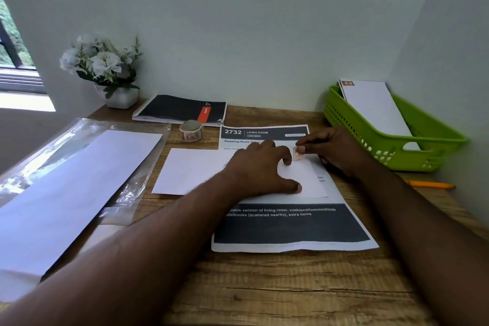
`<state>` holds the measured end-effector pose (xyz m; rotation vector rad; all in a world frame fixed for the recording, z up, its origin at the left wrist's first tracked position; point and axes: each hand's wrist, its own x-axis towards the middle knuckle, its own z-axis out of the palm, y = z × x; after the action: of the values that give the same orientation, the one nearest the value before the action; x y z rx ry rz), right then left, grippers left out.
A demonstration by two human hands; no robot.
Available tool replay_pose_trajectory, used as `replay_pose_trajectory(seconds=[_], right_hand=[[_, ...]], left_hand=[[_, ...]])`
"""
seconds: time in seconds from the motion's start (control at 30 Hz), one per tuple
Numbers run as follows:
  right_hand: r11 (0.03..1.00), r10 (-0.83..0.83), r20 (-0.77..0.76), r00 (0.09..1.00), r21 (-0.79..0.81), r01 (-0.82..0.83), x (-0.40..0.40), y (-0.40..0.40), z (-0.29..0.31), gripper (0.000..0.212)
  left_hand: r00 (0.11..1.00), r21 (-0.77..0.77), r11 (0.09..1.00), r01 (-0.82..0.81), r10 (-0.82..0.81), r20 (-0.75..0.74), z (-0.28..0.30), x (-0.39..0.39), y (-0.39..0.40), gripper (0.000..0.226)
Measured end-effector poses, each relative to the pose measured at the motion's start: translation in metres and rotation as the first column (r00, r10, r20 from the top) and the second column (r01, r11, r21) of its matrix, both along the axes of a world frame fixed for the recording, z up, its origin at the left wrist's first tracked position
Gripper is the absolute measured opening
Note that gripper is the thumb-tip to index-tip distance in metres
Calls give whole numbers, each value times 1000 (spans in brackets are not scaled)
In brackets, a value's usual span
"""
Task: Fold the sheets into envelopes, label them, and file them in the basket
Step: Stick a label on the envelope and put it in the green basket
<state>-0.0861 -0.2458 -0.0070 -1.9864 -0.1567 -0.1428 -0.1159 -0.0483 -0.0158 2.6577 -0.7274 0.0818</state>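
Your left hand (260, 167) lies spread on the folded white envelope (201, 171), fingers mostly straight, thumb tip pressed near its lower edge, pinning it flat; it grasps nothing. Your right hand (332, 149) is curled, and thumb and forefinger pinch a small reddish stamp-like label (297, 153) at the envelope's upper right corner. The label's lower part touches the paper; whether it is stuck down cannot be told.

The envelope rests partly on a printed sheet (291, 225) headed "2732 LIVING ROOM", which lies on the wooden desk (264, 286). At the right rear corner stands a green basket (397, 140) holding long white envelopes (375, 106), the top one bearing a label at its far end. An orange pen (430, 184) lies just in front of the basket. A roll of patterned tape (191, 130) sits beyond the envelope, near a spiral notebook (180, 110). At left, blank sheets (74, 188) lie on a clear plastic sleeve (127, 193). A pot of white flowers (105, 71) stands at the left rear.
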Motion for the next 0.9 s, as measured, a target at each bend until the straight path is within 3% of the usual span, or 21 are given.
replay_pose_trajectory(seconds=[0.13, 0.3, 0.4, 0.53, 0.9], right_hand=[[1000, 18, -4, 1000, -6, -18, 1, -2, 0, 12], [997, 66, -33, 997, -44, -67, 1, -8, 2, 10], [995, 85, -31, 996, -53, -86, 0, -9, 1, 13], [996, 82, -12, 997, -44, -82, 2, -8, -2, 12], [989, 150, 24, 988, -19, -149, 12, -12, -7, 16]], left_hand=[[1000, 11, 1000, -21, 21, 1, -2, 0, 0, 51], [990, 28, 997, -68, 64, 125, -6, 3, -8, 56], [997, -18, 1000, 12, -10, 75, -10, 5, -9, 53], [1000, -64, 998, 27, -28, -5, -13, 6, -8, 66], [998, -77, 996, 55, -53, 25, -15, 9, -7, 66]])
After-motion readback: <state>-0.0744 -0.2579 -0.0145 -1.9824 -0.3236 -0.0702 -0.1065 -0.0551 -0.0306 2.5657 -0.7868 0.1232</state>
